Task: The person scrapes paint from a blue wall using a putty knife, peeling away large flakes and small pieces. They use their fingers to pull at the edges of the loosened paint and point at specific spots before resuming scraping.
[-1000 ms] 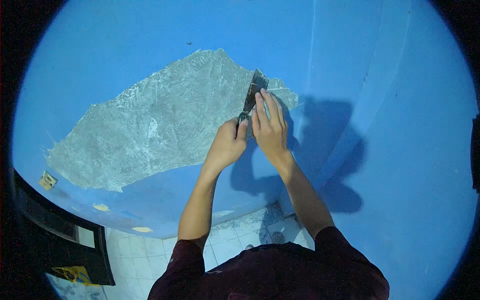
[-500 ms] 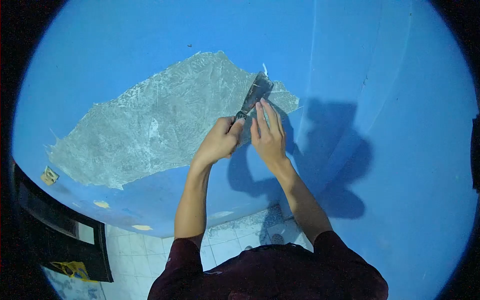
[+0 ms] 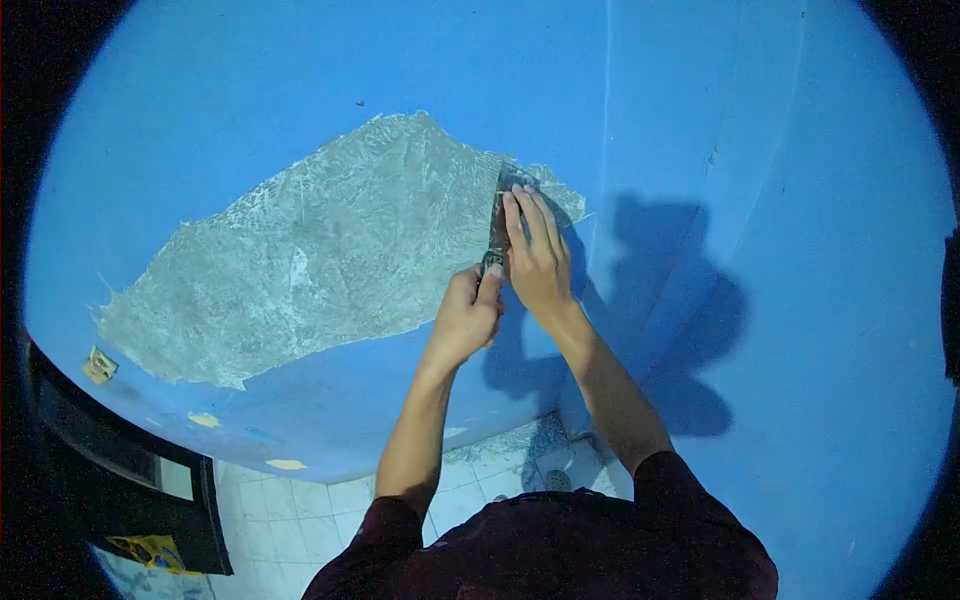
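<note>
My left hand [image 3: 470, 315] is wrapped round the dark handle of a putty knife [image 3: 498, 225], thumb on top near the base of the blade. The blade points up and lies over the right part of a bare grey patch [image 3: 340, 240] on the blue wall [image 3: 250, 90]. My right hand [image 3: 540, 255] has its fingers stretched out, their tips lying on the blade near its far end. The patch has ragged edges with whitish streaks. My right fingers hide part of the blade.
An electrical box or socket [image 3: 100, 366] sits on the wall at the left. Below are white floor tiles [image 3: 300, 510], a round drain [image 3: 557, 480] and a dark door frame [image 3: 205, 500]. A wall corner [image 3: 602, 130] runs down right of the patch.
The putty knife has turned more upright, its handle swinging down and right with my left hand. My right fingertips have slid further up the blade. The white strip at its tip no longer shows.
</note>
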`<move>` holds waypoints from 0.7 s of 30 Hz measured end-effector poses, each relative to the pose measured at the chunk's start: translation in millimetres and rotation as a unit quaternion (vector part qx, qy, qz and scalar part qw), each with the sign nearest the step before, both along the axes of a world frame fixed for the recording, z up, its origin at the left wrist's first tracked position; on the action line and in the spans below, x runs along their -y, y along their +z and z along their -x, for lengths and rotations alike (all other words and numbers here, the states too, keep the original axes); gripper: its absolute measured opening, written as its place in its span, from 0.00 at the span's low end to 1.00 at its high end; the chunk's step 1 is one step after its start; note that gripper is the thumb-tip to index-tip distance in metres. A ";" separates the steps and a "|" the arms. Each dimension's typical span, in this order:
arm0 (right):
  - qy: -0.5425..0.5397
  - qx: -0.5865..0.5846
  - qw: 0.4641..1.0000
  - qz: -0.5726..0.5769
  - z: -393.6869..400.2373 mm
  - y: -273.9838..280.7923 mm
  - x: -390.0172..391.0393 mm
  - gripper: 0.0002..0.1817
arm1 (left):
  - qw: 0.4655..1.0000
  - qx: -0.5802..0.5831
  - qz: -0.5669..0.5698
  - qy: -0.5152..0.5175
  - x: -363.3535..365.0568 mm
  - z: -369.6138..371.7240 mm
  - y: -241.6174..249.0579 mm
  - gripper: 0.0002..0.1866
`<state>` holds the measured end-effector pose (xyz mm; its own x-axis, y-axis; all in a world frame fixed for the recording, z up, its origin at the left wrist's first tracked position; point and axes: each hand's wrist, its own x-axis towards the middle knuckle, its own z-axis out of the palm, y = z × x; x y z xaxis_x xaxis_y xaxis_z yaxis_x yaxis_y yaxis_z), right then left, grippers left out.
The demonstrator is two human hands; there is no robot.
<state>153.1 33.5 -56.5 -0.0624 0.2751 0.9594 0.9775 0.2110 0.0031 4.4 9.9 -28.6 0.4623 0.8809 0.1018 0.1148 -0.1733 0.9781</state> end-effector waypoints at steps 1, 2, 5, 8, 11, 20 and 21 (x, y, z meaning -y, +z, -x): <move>-0.001 -0.001 1.000 0.000 -1.5 2.2 -2.1 0.28 | 1.000 0.015 0.018 0.006 2.9 -3.4 0.2 0.18; -0.013 0.009 1.000 -0.002 -2.5 4.5 -4.1 0.28 | 1.000 0.018 0.024 -0.005 4.1 -6.3 -0.2 0.18; -0.041 0.034 0.999 -0.004 -6.0 7.4 -9.5 0.27 | 0.998 0.057 0.035 0.018 5.2 -19.5 -8.6 0.18; -0.054 0.052 0.997 -0.018 -11.7 10.3 -15.7 0.26 | 0.997 0.062 0.022 0.027 6.3 -30.1 -10.2 0.19; -0.048 0.066 0.996 -0.038 -16.2 11.1 -21.4 0.26 | 0.998 0.054 0.015 0.031 8.5 -32.2 -8.6 0.19; 0.024 0.077 0.997 -0.021 -33.9 18.5 -18.6 0.24 | 0.993 0.119 0.016 0.010 13.4 -54.8 -15.6 0.17; 0.034 0.081 0.996 -0.030 -36.3 18.5 -19.9 0.24 | 0.993 0.119 0.016 0.012 13.5 -51.7 -11.9 0.17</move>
<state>189.4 53.4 -38.0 -0.2352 0.2066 0.9497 0.9462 0.2719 0.1752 56.1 -3.6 -40.5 0.4067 0.8961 0.1778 -0.1161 -0.1423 0.9830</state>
